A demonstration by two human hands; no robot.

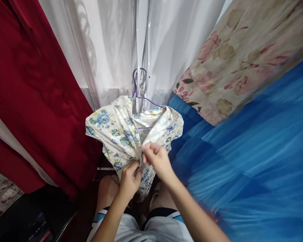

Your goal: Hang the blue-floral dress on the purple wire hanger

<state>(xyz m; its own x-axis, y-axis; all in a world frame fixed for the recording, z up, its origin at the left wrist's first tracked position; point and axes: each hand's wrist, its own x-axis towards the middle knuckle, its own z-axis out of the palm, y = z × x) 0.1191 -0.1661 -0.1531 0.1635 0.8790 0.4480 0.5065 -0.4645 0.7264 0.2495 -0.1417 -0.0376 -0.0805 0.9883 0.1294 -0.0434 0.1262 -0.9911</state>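
A white blouse with blue and yellow flowers hangs in front of me on a purple wire hanger. Its neckline is open in a V, and the hanger's lower bar shows inside. My left hand is closed on the blouse's front edge, below the V. Just above and to the right, my right hand pinches the same front opening, its fingers slightly blurred. Whether a button or other fastener lies between the fingers is too small to make out.
White curtains with hanging ribbons are behind the blouse. Red cloth hangs at left; floral fabric and blue tulle hang at right. A phone lies on a black surface at lower left.
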